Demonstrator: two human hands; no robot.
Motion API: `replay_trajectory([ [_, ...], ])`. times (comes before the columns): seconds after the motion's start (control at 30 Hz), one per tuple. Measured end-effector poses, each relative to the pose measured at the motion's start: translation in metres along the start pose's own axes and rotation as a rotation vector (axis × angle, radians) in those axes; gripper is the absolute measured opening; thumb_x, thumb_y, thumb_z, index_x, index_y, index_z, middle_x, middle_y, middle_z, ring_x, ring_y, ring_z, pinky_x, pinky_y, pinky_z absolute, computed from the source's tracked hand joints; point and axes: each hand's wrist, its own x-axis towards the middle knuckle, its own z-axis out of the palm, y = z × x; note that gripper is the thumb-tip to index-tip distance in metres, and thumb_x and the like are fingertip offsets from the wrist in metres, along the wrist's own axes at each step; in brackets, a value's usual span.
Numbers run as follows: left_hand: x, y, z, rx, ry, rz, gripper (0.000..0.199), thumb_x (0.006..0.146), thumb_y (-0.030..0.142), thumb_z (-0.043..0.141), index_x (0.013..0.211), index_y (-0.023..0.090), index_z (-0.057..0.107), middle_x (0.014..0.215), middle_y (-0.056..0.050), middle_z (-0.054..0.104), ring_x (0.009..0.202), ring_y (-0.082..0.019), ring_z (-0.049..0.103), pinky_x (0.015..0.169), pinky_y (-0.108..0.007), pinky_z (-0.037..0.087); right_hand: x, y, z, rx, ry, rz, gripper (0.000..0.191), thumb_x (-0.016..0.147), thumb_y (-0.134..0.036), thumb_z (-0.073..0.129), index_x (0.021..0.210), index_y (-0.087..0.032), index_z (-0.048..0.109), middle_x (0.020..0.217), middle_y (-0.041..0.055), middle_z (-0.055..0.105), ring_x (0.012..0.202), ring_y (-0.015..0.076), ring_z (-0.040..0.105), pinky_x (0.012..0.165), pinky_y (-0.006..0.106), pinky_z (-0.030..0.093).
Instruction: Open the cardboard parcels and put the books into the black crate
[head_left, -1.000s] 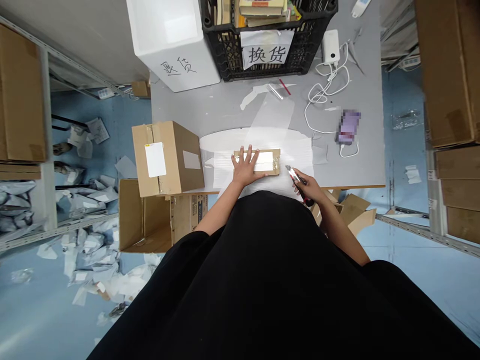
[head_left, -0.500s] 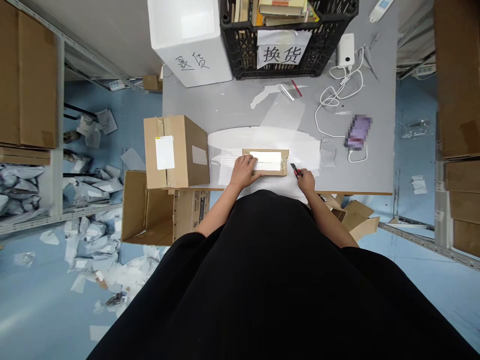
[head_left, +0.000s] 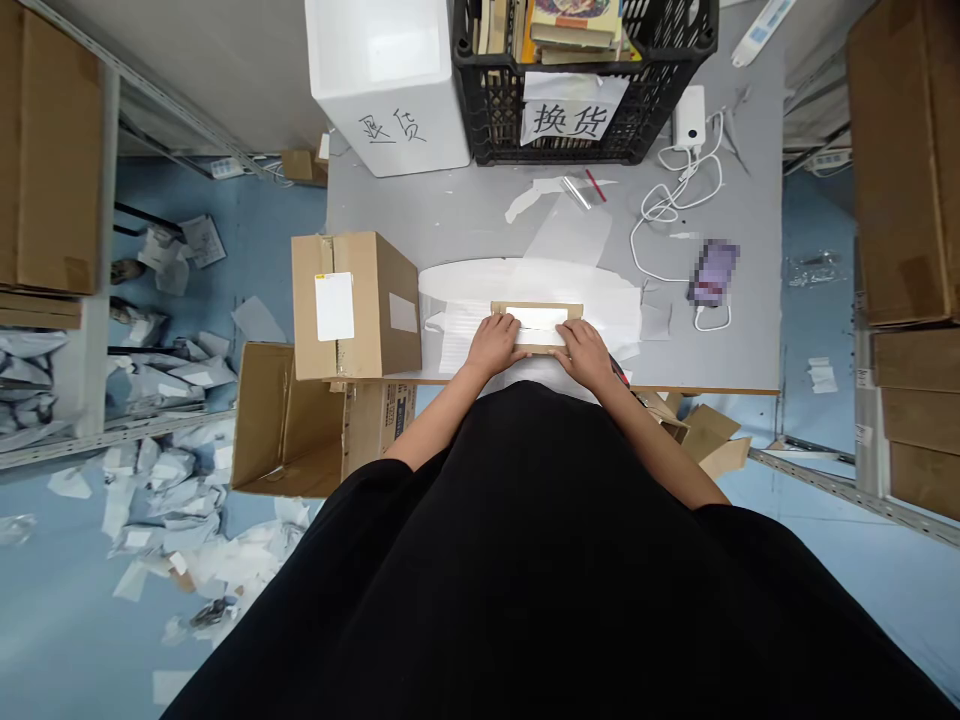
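Note:
A small flat cardboard box (head_left: 538, 349) with a white label (head_left: 538, 318) lies on white foam sheeting (head_left: 465, 280) near the table's front edge. My left hand (head_left: 494, 343) grips its left end, fingers on top and thumb at the near side. At the right end, my right hand (head_left: 585, 352) holds the box the same way. Just beyond my right wrist lies a red and black box cutter (head_left: 619, 371), partly hidden by the arm.
A taped carton (head_left: 401, 350) stands on the table's left. Behind are a white bin (head_left: 390, 155) and a black crate (head_left: 555, 152) of books. To the right lie a phone (head_left: 714, 272) and a white cable (head_left: 656, 270). An open carton (head_left: 259, 420) sits below the table's left side.
My right hand has put down the box cutter beside the box and moved left onto the box's right end. My left hand keeps its hold on the left end.

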Motion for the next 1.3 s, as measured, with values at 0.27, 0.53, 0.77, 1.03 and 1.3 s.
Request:
replay_trajectory([
  [0.27, 0.003, 0.001, -0.001, 0.037, -0.039, -0.003, 0.052, 0.086, 0.051, 0.07, 0.12, 0.013, 0.058, 0.127, -0.021, 0.06, 0.123, -0.038, 0.051, 0.105, -0.049, 0.036, 0.001, 0.0, 0.0, -0.07, -0.094, -0.011, 0.053, 0.098, -0.038, 0.052, 0.142, -0.009, 0.054, 0.139, 0.0223, 0.057, 0.134, 0.0378, 0.048, 0.119, 0.055, 0.035],
  [0.53, 0.02, 0.002, -0.011, 0.024, -0.145, -0.025, 0.06, 0.08, 0.054, 0.075, 0.119, 0.013, 0.057, 0.124, -0.022, 0.063, 0.124, -0.041, 0.05, 0.099, -0.051, 0.036, 0.001, -0.002, 0.002, -0.042, -0.06, 0.046, 0.051, 0.098, -0.038, 0.052, 0.142, -0.013, 0.053, 0.14, 0.0203, 0.057, 0.132, 0.0365, 0.05, 0.119, 0.055, 0.034],
  [0.77, 0.01, 0.004, -0.006, 0.034, -0.086, 0.06, 0.043, 0.09, 0.047, 0.066, 0.118, 0.016, 0.059, 0.114, -0.016, 0.068, 0.113, -0.036, 0.058, 0.103, -0.053, 0.033, 0.003, -0.002, -0.001, -0.021, -0.06, 0.059, 0.044, 0.097, -0.041, 0.055, 0.134, -0.017, 0.056, 0.137, 0.018, 0.059, 0.128, 0.0364, 0.053, 0.114, 0.055, 0.038],
  [1.03, -0.011, 0.007, 0.008, 0.132, 0.098, 0.166, 0.028, 0.098, 0.035, 0.053, 0.116, 0.017, 0.064, 0.11, -0.015, 0.068, 0.109, -0.032, 0.059, 0.11, -0.051, 0.033, -0.009, 0.006, 0.002, -0.04, 0.024, 0.032, 0.037, 0.1, -0.044, 0.052, 0.123, -0.015, 0.06, 0.13, 0.0205, 0.066, 0.121, 0.0354, 0.061, 0.1, 0.049, 0.05],
  [1.3, -0.041, -0.001, 0.017, 0.036, 0.034, 0.211, 0.041, 0.099, 0.018, 0.04, 0.134, 0.02, 0.062, 0.124, -0.014, 0.066, 0.115, -0.027, 0.059, 0.096, -0.041, 0.045, -0.03, 0.003, 0.001, -0.095, 0.021, -0.075, 0.036, 0.103, -0.023, 0.036, 0.109, -0.018, 0.07, 0.128, 0.0153, 0.068, 0.125, 0.0281, 0.059, 0.106, 0.045, 0.045],
])
